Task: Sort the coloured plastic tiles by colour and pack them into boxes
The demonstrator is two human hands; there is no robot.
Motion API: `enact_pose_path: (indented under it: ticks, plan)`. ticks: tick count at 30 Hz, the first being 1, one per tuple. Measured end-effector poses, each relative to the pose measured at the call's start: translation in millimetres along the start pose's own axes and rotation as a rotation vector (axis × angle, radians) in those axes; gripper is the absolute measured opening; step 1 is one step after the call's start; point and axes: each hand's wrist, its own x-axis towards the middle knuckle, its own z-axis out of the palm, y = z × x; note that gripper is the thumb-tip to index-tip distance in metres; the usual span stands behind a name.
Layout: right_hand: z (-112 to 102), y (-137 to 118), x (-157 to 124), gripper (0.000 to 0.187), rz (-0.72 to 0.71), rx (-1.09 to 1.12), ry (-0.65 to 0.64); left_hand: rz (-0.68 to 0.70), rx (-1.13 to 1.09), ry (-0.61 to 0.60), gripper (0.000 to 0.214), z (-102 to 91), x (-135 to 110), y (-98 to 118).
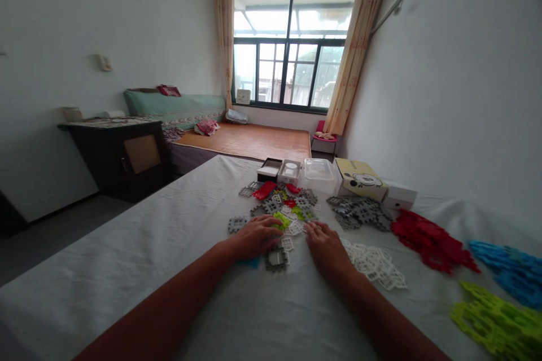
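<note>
Toy building pieces lie in a mixed heap in the middle of the cloth-covered table. My left hand (257, 237) rests palm down at the heap's near left, fingers stretched over a lime-green piece (281, 220). Close by are white lattice pieces (295, 228) and a grey square frame piece (276, 259). A blue piece (253, 263) shows partly under my left hand. My right hand (325, 243) is at the heap's right edge, its fingers bent and close together. Something small and white shows at its fingertips, too small to name. Red pieces (265, 190) lie farther back.
Sorted piles of grey (362, 211), white (375, 264), red (432, 240), blue (508, 271) and lime-green pieces (499, 318) line the right side. Behind the heap stand a clear plastic box (319, 175), small open boxes (270, 169) and a yellow cartoon box (359, 177).
</note>
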Motion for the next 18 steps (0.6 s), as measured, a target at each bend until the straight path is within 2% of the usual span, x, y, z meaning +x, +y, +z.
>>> enact_pose_path:
  ticks: [3,6,9,11,13,15,18]
  plan:
    - [-3,4,0,0.024,-0.045,-0.042,-0.045,-0.019,-0.007,-0.001,0.028,-1.3,0,-1]
    - [-11,-5,-5,0.011,-0.075,-0.053,-0.056,-0.024,-0.019,-0.002,0.027,-2.4,0,0]
    - [-17,-13,-7,0.012,-0.084,-0.067,-0.057,-0.021,-0.036,0.002,0.026,-3.7,0,0]
    - [-21,-8,-7,0.016,-0.077,-0.064,-0.027,-0.023,-0.035,0.001,0.025,-4.2,0,-1]
    - [-26,7,-7,0.021,-0.012,-0.029,0.033,-0.027,-0.029,0.001,0.025,-4.3,1,-3]
    - [-32,32,-8,0.025,0.12,0.047,0.074,-0.024,-0.026,0.005,0.026,-3.9,1,-4]
    - [-39,73,-12,0.025,0.284,0.195,0.024,-0.014,-0.024,0.004,0.026,-2.8,0,-7]
